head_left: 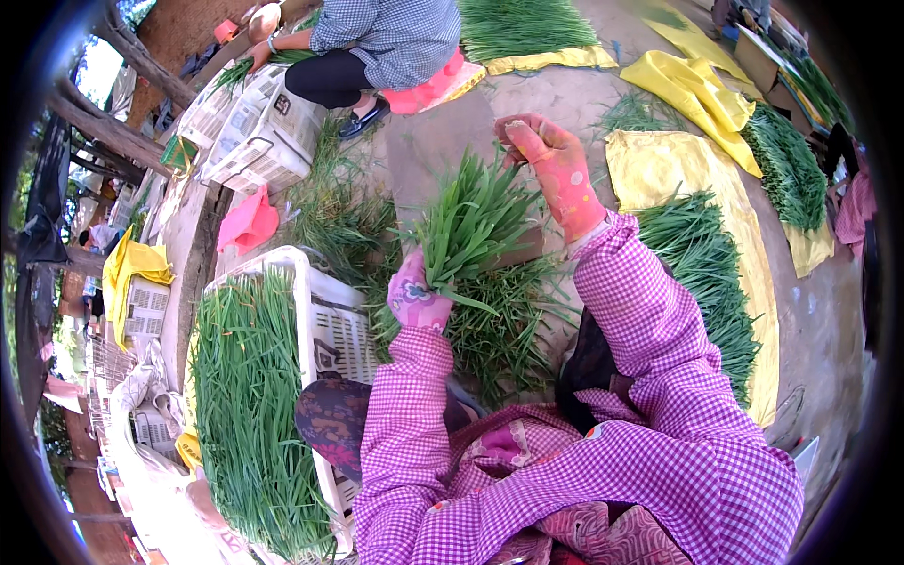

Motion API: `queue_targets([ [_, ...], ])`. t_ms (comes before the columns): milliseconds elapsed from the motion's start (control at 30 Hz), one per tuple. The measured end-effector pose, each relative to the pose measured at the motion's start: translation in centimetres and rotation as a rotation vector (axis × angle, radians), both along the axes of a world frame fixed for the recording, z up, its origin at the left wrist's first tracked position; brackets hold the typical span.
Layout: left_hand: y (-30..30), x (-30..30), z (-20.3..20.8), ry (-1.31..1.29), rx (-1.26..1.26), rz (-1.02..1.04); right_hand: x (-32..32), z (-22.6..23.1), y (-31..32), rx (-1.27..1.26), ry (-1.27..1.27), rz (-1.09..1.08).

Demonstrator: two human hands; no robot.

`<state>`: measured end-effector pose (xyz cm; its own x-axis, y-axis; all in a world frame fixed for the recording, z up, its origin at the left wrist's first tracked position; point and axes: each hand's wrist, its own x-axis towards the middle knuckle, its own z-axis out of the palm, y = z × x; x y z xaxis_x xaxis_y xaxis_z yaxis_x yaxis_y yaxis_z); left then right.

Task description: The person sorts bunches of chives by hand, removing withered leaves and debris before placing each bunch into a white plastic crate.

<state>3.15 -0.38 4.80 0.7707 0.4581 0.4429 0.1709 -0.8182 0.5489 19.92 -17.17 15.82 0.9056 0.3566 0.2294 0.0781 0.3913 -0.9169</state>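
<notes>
My left hand (417, 296), in a pale purple flowered glove, is closed round the lower end of a bunch of garlic chives (478, 218). The leaves fan upward and to the right, in front of me. Raised to the right of the bunch and apart from most of it is my right hand (554, 177), in a coral-pink glove with yellow spots. Its fingers are curled together; what they pinch, if anything, is hidden. Loose chive trimmings (494, 330) lie heaped on the ground below my hands.
At my left stands a white plastic crate (306, 306) full of chives. Chives (702, 282) lie on a yellow sheet (650, 169) at my right. Ahead, a person (386, 42) sits on a pink stool (428, 89) beside white crates (273, 137). A pink plastic piece (248, 221) lies left.
</notes>
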Motion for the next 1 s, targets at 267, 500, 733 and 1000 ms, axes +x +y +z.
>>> queue_targets([
  [267, 4.1, 1.3, 14.0, 0.159, 0.699, 0.041, 1.2, 0.8, -1.3, 0.04, 0.001, -0.004],
  [500, 9.8, -1.3, 13.5, 0.328, 0.832, 0.134, -0.8, 0.9, -0.5, -0.23, 0.013, 0.407],
  [733, 11.4, -2.2, 11.7, 0.287, 0.877, 0.09, -3.2, -1.3, 2.6, -0.648, -0.446, 0.393],
  [1000, 11.8, -2.6, 11.3, 0.265, 0.882, 0.078, -4.2, -0.5, 3.1, -0.287, -0.052, 0.484],
])
